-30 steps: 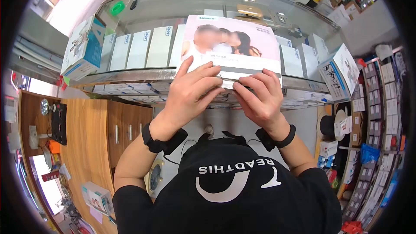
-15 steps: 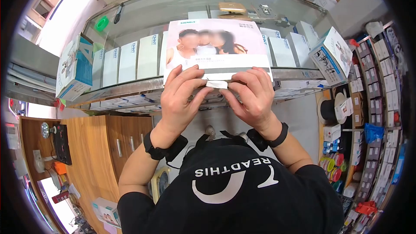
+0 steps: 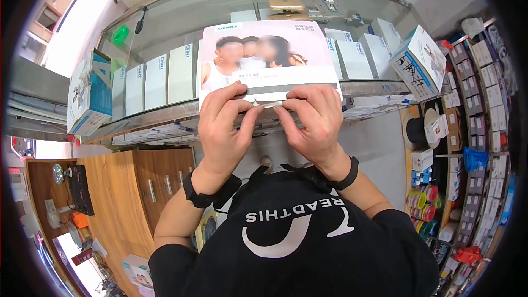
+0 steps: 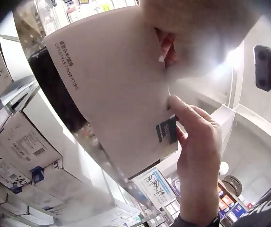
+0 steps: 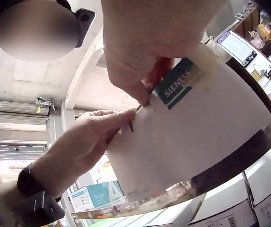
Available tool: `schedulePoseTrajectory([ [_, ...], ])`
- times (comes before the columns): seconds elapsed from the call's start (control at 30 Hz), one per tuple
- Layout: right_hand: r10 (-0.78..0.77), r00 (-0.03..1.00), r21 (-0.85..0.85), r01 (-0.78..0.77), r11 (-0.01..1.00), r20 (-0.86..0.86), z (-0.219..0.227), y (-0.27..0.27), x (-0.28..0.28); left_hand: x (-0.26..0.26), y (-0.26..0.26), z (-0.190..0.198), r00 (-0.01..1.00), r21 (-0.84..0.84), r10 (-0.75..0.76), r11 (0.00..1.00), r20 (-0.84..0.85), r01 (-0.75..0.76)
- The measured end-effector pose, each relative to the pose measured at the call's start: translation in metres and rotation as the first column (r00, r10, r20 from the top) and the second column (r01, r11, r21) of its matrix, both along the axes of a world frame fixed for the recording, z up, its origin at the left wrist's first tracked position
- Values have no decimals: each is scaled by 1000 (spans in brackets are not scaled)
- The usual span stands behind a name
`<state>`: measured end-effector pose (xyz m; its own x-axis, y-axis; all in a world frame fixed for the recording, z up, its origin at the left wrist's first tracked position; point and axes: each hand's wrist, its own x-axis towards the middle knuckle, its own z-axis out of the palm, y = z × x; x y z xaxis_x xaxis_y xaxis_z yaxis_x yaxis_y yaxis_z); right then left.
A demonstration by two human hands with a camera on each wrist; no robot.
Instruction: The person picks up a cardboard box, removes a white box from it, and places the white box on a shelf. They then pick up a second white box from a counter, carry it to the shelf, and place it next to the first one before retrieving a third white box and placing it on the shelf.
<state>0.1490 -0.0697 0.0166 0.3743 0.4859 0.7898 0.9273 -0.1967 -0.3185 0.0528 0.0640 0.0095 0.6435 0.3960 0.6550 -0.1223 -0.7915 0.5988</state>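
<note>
A white cardboard box point(image 3: 264, 81) with a family photo on its lid lies at the near edge of the glass counter, its front facing the person. At the middle of that front edge is a small white flap point(image 3: 268, 102). From the left, the left hand point(image 3: 223, 124) pinches the flap between thumb and bent fingers. Close opposite, the right hand point(image 3: 312, 118) pinches it the same way, thumb under and fingers over the lid edge. In the right wrist view, the front panel point(image 5: 187, 137) carries a green label point(image 5: 175, 85) beside the right fingers.
White boxes point(image 3: 155, 80) stand in a row inside the glass counter point(image 3: 181, 27). A teal-and-white box point(image 3: 91, 93) sits at the left corner, another box point(image 3: 421, 66) at the right. Gold switch plates point(image 3: 286, 4) lie behind. A wooden cabinet point(image 3: 110, 187) is left, stocked shelves point(image 3: 473, 132) right.
The head view has shifted, so the box appears farther left. The hands have drawn closer together, and the white flap that stuck out toward the person now shows less between the fingertips.
</note>
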Motion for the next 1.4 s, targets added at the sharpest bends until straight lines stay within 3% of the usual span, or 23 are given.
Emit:
schedulePoseTrajectory([
  [0.4, 71, 997, -78, -72, 994, -18, 15, -7, 12, 2, 1, 2, 999, 105, -39, 994, 0, 39],
  [0.47, 117, 982, -242, -78, 967, 151, 21, -6, 16, 3, 0, 2, 1000, 116, -22, 993, -2, 22],
  [0.67, 259, 895, -385, -109, 916, 363, 25, 4, 29, 6, -2, 0, 1000, 130, -12, 991, -1, 12],
  [0.83, 350, 870, -421, -190, 887, 346, 23, 8, 41, 12, -13, 6, 998, 159, 64, 986, -27, -59],
  [0.9, 406, 878, -546, -216, 809, 254, 25, 4, 42, 13, -14, 5, 995, 173, 96, 981, -33, -89],
  [1.0, 405, 859, -409, -263, 874, 312, 16, 8, 45, 15, -12, 2, 995, 139, 100, 985, 17, -101],
  [1.1, 405, 862, -389, -275, 879, 307, 17, 8, 46, 15, -5, 2, 993, 55, 69, 996, 94, -74],
  [1.17, 419, 858, -382, -296, 876, 298, 18, 8, 47, 14, 1, 0, 998, 310, 8, 950, 60, -26],
  [1.33, 423, 860, -342, -321, 883, 286, 17, 7, 48, 13, 3, 4, 999, 307, -28, 951, 26, 19],
  [1.4, 441, 873, -360, -351, 865, 209, 23, 5, 48, 14, 4, 5, 999, 321, -29, 947, 27, 19],
])
